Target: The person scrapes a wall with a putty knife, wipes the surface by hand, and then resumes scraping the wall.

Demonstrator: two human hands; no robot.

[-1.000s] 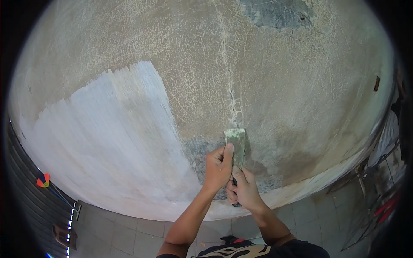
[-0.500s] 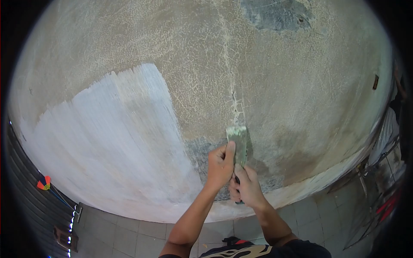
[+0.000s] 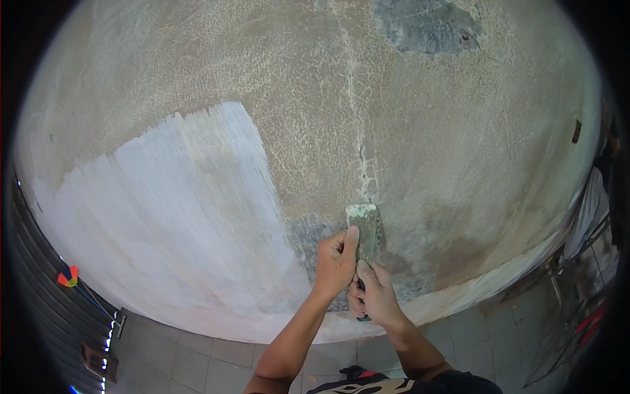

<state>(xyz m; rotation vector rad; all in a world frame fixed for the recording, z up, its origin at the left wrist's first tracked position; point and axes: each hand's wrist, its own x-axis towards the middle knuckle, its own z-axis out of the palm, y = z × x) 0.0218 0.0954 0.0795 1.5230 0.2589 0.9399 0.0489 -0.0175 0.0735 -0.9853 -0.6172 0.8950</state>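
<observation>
A flat scraper (image 3: 365,231), its blade smeared with pale residue, lies against the cracked wall (image 3: 315,125) with its edge upward. My left hand (image 3: 338,259) grips the blade's side, thumb pressed along its face. Lower down, my right hand (image 3: 374,289) is wrapped round the handle, most of which its fingers hide. Just above the blade edge runs a whitish vertical crack (image 3: 361,154) through the old paint. To the left is a large white painted patch (image 3: 190,210); a grey bare patch (image 3: 305,236) shows beside my left hand.
Another grey bare patch (image 3: 426,26) is high on the wall. A tiled floor (image 3: 197,348) runs along the wall's base. Corrugated metal sheeting (image 3: 39,282) stands at left, near an orange and blue object (image 3: 67,276). Red items and clutter (image 3: 590,322) are at right.
The scraper and both hands have shifted slightly down the wall, exposing more of the crack above the blade. The grip looks the same.
</observation>
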